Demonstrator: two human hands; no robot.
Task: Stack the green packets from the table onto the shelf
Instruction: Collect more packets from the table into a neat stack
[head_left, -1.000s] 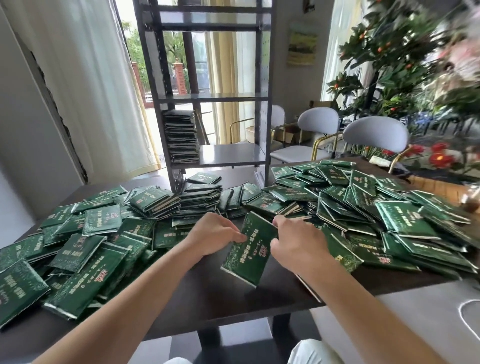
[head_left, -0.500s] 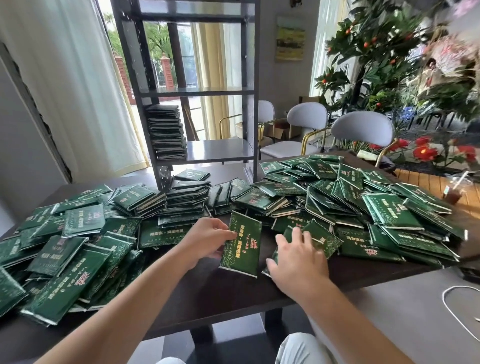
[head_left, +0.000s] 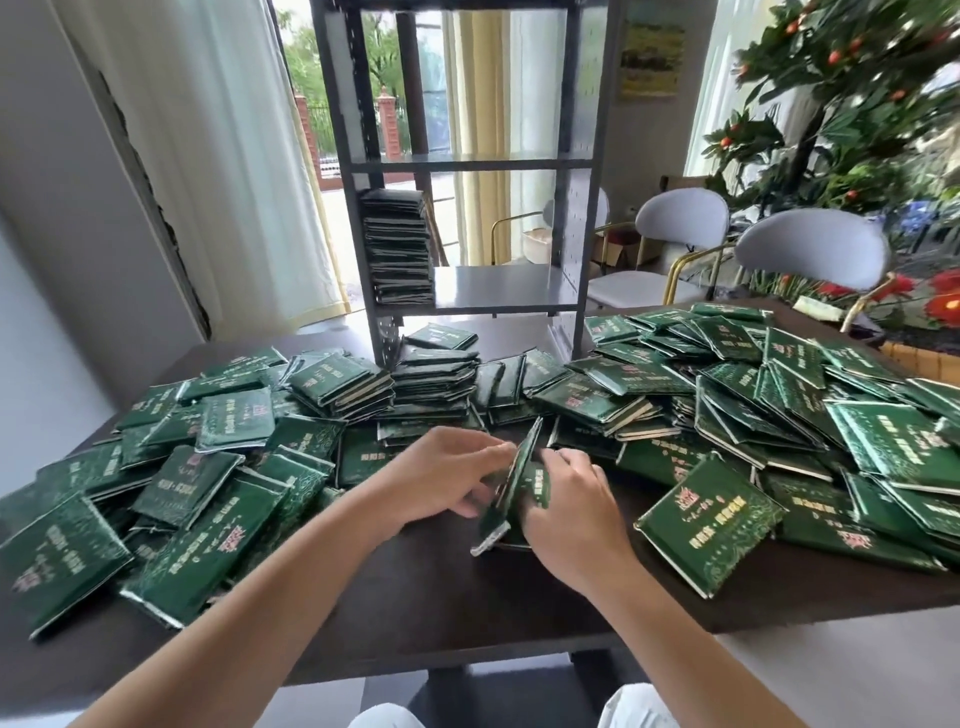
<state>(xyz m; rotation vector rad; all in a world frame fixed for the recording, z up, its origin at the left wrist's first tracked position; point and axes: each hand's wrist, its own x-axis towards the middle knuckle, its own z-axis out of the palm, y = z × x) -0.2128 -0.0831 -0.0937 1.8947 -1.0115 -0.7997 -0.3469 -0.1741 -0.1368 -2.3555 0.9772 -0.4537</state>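
Green packets cover the dark table (head_left: 447, 597), heaped at the left (head_left: 208, 499) and at the right (head_left: 779, 415). In the middle, near the front edge, my left hand (head_left: 441, 475) and my right hand (head_left: 569, 512) press together on green packets (head_left: 511, 486) held on edge between them, the lower end touching the table. A dark metal shelf (head_left: 498, 288) stands at the back of the table. On its lower board, at the left, rises a tall stack of packets (head_left: 397, 247).
A short pile of packets (head_left: 436, 371) sits on the table just in front of the shelf. Two grey chairs (head_left: 810, 249) stand behind the table at the right, with a leafy plant (head_left: 857, 104) behind them. A white curtain (head_left: 208, 156) hangs at the left.
My right hand has picked up a packet from the right heap and brought it against the one in my left hand. The held packets now stand on edge between both hands.
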